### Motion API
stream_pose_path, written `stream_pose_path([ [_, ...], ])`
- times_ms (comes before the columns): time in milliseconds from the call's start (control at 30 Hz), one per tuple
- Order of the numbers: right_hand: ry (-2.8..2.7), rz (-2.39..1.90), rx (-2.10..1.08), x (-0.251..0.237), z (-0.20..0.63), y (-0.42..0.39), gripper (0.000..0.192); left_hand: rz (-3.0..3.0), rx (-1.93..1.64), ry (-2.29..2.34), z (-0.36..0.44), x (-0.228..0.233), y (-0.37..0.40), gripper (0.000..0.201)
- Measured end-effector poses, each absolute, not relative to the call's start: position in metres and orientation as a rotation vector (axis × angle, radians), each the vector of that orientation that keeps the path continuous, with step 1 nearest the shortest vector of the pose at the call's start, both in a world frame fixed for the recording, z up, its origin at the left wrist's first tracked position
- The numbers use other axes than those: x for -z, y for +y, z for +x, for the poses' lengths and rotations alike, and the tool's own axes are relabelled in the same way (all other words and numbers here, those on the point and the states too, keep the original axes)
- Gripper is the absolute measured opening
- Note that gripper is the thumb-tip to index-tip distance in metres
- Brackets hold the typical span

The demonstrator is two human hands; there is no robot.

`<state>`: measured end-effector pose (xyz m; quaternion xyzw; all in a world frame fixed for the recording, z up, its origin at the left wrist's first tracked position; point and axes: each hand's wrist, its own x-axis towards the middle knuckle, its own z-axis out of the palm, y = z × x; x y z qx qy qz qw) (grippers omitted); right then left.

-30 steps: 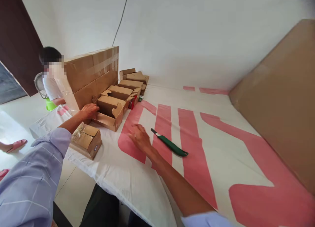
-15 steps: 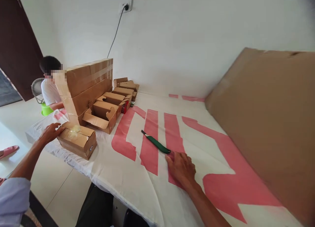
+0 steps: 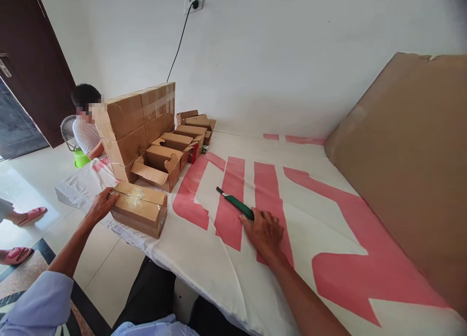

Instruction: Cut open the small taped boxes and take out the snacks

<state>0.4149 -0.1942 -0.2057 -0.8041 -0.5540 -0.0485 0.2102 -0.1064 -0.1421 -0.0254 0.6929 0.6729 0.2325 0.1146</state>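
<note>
Cardboard box (image 3: 140, 208), closed and taped, is found at 8 o'clock from view centre, on wrinkled red-and-white cloth (image 3: 197, 263). Its 9 o'clock end is touched by the left hand (image 3: 100, 204), fingers bent over the top edge; whether it is pinched cannot be told. At 6 o'clock, the near end of a slim, curved green tool (image 3: 239, 205) is covered by the right hand (image 3: 265, 231); closure is hidden. Box judged stiff, weight unknown, best held by both ends; glossy tape may slip. Tool judged light, smooth.

Open boxes (image 3: 158, 157) and stacked boxes (image 3: 126, 117) are blocking the left; cloth (image 3: 310, 200) is giving room between the right hand (image 3: 264, 229) and big cardboard (image 3: 401, 146)
</note>
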Motion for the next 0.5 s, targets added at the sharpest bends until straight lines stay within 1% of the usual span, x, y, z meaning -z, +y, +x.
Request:
stream_pose_path([
  [100, -1.491, -2.204, 0.052, 0.198, 0.409, -0.192, 0.04, 2.036, -0.685, 1.891, -0.076, 0.03, -0.166, 0.052],
  [200, -1.275, -2.072, -0.154, 0.194, 0.406, -0.2, 0.033, 2.041, -0.713, 1.725, -0.044, 0.039, -0.193, 0.045],
  [267, -1.121, -1.991, -0.273, 0.193, 0.406, -0.209, 0.031, 2.014, -0.736, 1.561, -0.025, 0.045, -0.209, 0.042],
  [400, -0.985, -1.918, -0.432, 0.189, 0.404, -0.235, 0.038, 1.942, -0.821, 1.257, 0.0, 0.054, -0.219, 0.041],
  [500, -0.877, -1.687, -0.667, 0.179, 0.391, -0.257, 0.046, 1.892, -0.847, 1.154, 0.003, 0.06, -0.208, 0.037],
])
